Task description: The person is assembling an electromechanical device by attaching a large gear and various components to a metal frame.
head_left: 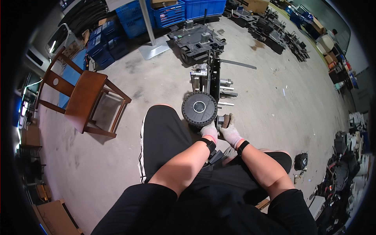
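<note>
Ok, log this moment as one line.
left hand: gloved, by wheel, near side | right hand: gloved, near side, further right | grips: unclear | chair: far left

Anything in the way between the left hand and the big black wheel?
Nothing visible: the left hand is at the near edge of the black wheel, though whether they touch is unclear. The right hand sits to the right.

Close to centre, the wheel [199,110] looks like matt black plastic or rubber, its rim knobbly, while the gloves [232,134] at four o'clock are dull, smudged cloth. The chair [87,92], between nine and ten, is smooth, glossy wood; at twelve, the crates [204,9] are smooth plastic. The post's base plate [153,50] at eleven is sleek metal, the floor [129,156] matt and scuffed.
</note>
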Tool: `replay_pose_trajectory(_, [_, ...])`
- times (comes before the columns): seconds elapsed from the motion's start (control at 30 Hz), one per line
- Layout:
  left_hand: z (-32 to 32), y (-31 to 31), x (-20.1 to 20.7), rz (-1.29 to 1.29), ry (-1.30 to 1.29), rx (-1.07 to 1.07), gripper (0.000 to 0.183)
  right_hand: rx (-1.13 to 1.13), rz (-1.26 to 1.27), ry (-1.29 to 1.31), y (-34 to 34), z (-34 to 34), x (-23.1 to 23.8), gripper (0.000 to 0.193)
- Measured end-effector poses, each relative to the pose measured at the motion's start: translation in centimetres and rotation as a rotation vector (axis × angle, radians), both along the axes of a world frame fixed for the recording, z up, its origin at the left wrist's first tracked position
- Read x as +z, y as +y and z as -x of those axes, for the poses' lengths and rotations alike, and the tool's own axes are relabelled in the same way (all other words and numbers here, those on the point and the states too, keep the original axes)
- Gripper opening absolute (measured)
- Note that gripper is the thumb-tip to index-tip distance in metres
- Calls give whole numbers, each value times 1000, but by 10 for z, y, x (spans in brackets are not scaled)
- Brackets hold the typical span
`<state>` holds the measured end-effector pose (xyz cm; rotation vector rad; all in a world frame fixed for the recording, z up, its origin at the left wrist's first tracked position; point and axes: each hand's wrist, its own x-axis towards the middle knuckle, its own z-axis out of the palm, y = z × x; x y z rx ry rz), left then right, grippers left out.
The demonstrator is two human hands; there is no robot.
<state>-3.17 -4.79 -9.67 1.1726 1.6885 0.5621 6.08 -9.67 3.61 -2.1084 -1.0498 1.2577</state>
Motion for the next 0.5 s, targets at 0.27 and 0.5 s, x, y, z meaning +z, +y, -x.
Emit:
replay_pose_trajectory(0.27, [51,-29,69,440,-423,315,37,97,-135,18,-31,26,-34,105])
replay_pose_trajectory(0.5, [63,-28,76,172,-620,-65,31,313,-51,-89,-23,30,-12,95])
